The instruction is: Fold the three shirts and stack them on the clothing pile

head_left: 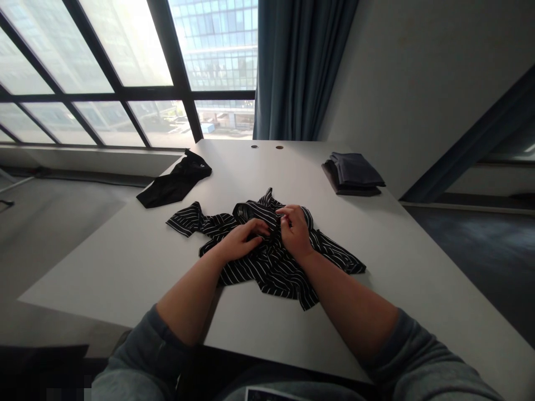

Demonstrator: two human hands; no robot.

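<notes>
Your left hand [244, 239] and right hand [295, 231] are close together but not touching, each pinching folds of the bunched black-and-white striped shirt [288, 273] on the white rectangular worktop [125, 267]. With the cloth this crumpled, a pinch could slip or catch the wrong layer, and a hard tug could twist the fabric further or drag a loose sleeve out of place. Beyond the shirt and to its left lies a loose black garment [175, 181]; beyond it and to its right sits a folded stack of dark navy cloth [353, 172]. Farther past the shirt rise tall dark-framed windows [125, 72] beside a blue curtain [296, 67].
</notes>
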